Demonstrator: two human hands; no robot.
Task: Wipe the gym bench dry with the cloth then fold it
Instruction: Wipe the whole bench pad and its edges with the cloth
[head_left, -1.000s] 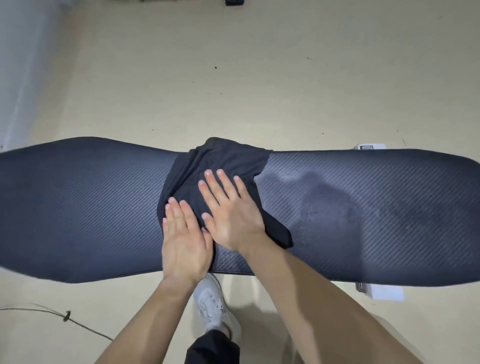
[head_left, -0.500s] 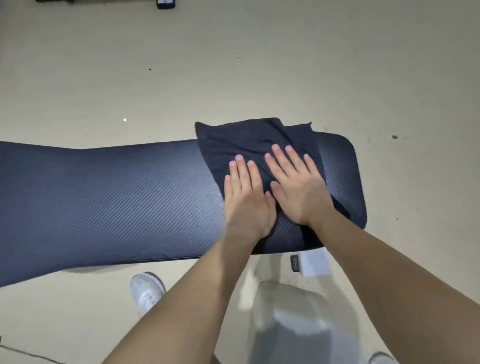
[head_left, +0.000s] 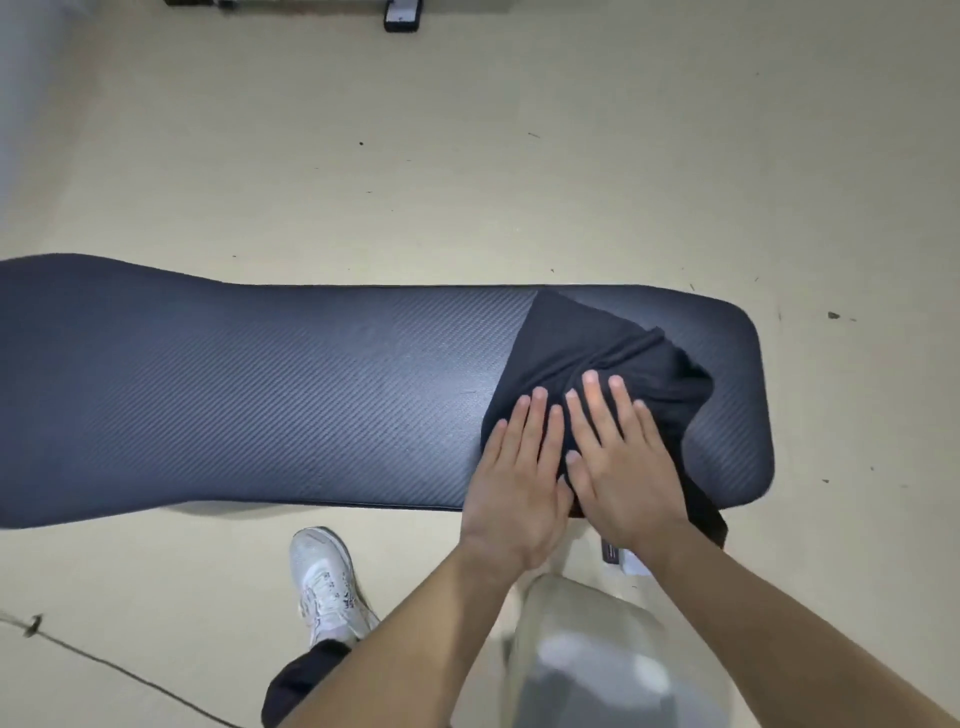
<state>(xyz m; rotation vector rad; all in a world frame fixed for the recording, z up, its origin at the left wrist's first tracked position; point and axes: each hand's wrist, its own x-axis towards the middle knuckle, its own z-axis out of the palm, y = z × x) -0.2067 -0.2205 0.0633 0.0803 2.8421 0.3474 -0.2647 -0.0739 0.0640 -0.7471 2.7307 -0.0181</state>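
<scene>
A long dark padded gym bench with a ribbed texture runs across the view. A black cloth lies bunched on its right end, one corner hanging over the near edge. My left hand and my right hand rest side by side, palms flat, fingers stretched out, pressing down on the near part of the cloth. Neither hand grips it.
Beige floor surrounds the bench. My white shoe stands below the bench's near edge. A thin black cable crosses the floor at lower left. A dark equipment foot sits at the top edge. A grey-white bench support is under my arms.
Both hands slid the cloth from the bench's middle to its right end. The cloth has since bunched and shifted toward the near edge.
</scene>
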